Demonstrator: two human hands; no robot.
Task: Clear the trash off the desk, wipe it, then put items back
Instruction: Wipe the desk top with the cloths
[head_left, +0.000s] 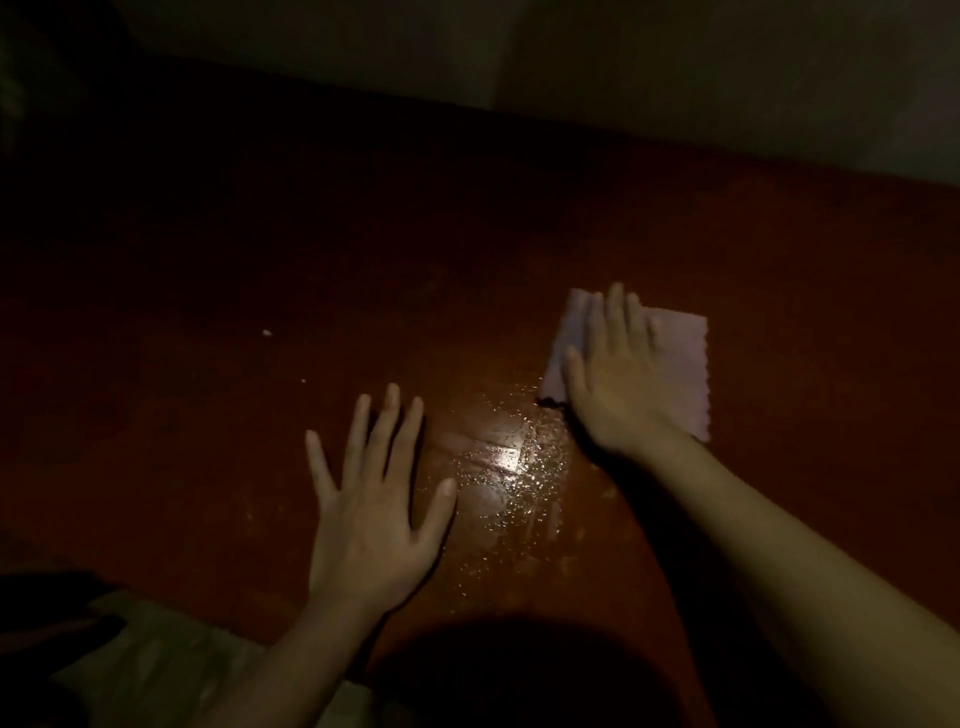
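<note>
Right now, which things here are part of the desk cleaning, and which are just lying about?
In the job: cloth under the right hand; wet patch on the desk; pale crumbs; left hand, fingers spread.
Just lying about: pale crumpled thing at the near left corner, too dark to identify.

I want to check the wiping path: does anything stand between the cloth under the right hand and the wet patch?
Nothing visible does. The cloth, pressed flat by the right hand, borders the wet patch on the desk. The left hand is spread flat at the patch's other side, not in between.
</note>
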